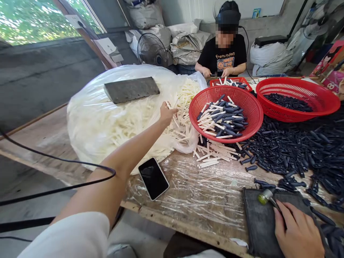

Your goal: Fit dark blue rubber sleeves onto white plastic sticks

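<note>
My left hand [168, 114] reaches into the mouth of a large clear plastic bag [94, 107] full of cream-white strips, its fingers bent around some of the white strips [182, 123]. At the lower right, my right hand [298, 229] is closed on the handle of a small hammer [266, 196] with a yellow-green face. The hammer lies over a dark pad [258, 222]. Loose white strips [215, 152] lie below a red basket [258, 125], which holds dark handles joined to white strips. A big heap of dark handles [290, 143] spreads to the right.
A phone [153, 178] lies on the film-covered table [199, 193]. A grey block [131, 89] rests on the bag. Another red basket [322, 104] holds dark pieces. Across the table a person [225, 53] works behind a red tray [249, 86]. A black cable [53, 156] crosses the left side.
</note>
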A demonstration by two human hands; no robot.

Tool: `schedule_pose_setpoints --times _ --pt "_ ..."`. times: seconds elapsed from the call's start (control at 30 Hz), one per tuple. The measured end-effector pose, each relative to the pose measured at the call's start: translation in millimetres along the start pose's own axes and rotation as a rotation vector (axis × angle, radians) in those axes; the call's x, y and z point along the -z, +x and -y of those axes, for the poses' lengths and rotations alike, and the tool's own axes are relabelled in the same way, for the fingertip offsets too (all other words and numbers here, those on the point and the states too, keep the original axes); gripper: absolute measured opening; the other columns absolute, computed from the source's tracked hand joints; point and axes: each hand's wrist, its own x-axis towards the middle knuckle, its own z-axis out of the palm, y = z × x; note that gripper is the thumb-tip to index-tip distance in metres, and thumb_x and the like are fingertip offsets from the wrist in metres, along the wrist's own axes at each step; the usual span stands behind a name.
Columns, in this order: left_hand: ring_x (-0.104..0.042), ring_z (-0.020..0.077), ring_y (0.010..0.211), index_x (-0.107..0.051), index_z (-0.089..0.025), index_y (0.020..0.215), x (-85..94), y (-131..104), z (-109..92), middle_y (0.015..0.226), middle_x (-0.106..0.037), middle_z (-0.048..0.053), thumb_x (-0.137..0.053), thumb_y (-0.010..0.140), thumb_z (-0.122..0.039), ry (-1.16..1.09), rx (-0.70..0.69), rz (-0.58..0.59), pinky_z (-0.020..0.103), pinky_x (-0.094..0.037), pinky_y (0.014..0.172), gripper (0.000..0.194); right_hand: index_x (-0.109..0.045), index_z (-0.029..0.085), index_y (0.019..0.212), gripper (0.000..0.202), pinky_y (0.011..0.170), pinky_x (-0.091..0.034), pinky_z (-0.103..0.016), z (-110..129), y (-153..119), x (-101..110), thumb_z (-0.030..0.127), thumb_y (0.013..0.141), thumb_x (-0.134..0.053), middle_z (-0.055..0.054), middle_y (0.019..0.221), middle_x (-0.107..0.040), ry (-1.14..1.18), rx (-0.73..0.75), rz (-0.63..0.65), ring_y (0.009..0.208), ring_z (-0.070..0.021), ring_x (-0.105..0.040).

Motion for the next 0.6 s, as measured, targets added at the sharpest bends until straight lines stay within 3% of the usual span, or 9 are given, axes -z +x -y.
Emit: schedule_pose_setpoints --times 0.1,0.2,0.47,0.6 --pt "-0.068 0.0207 0.091 -0.052 -0.015 0.12 10.3 -26 -17 0.111 -0.069 0.007 -0.064 0.067 -0.015 -0.253 -0.006 -0.02 0.031 -0.057 0.076 0.055 -0.067 0.016 0.112 0.025 0.076 -0.043 -0.036 2 2 2 0.028 0.091 -0.061 -0.01 0.103 -0.071 -0.012 -0.022 0.015 0.085 -0.0241 -0.058" --pt "-0.068 0.0191 0.076 -0.052 -0.018 0.119 10.1 -70 -23 0.1 -0.069 0.004 -0.065 0.066 -0.015 -0.423 0.098 0.014 0.033 -0.058 0.069 0.054 -0.068 0.018 0.111 0.024 0.075 -0.041 -0.034 4 4 5 0.028 0.09 -0.062 -0.008 0.102 -0.071 -0.023 -0.041 0.011 0.085 -0.0221 -0.056" --pt "-0.068 0.0188 0.07 -0.047 -0.027 0.125 -29.5 -242 -12 0.099 -0.069 0.005 -0.069 0.074 -0.024 -0.466 0.514 0.273 0.036 -0.059 0.061 0.055 -0.069 0.016 0.109 0.023 0.075 -0.038 -0.033 6 9 12 0.026 0.091 -0.061 -0.008 0.103 -0.071 0.002 -0.061 0.043 0.087 -0.0208 -0.054" --pt "-0.07 0.02 0.092 -0.039 -0.032 0.135 -45.0 -280 -25 0.117 -0.066 0.006 -0.067 0.08 -0.029 -0.511 0.403 0.404 0.035 -0.06 0.073 0.062 -0.069 0.016 0.113 0.026 0.076 -0.038 -0.034 5 6 10 0.025 0.091 -0.058 -0.009 0.105 -0.07 0.053 -0.078 0.052 0.091 -0.0215 -0.054"
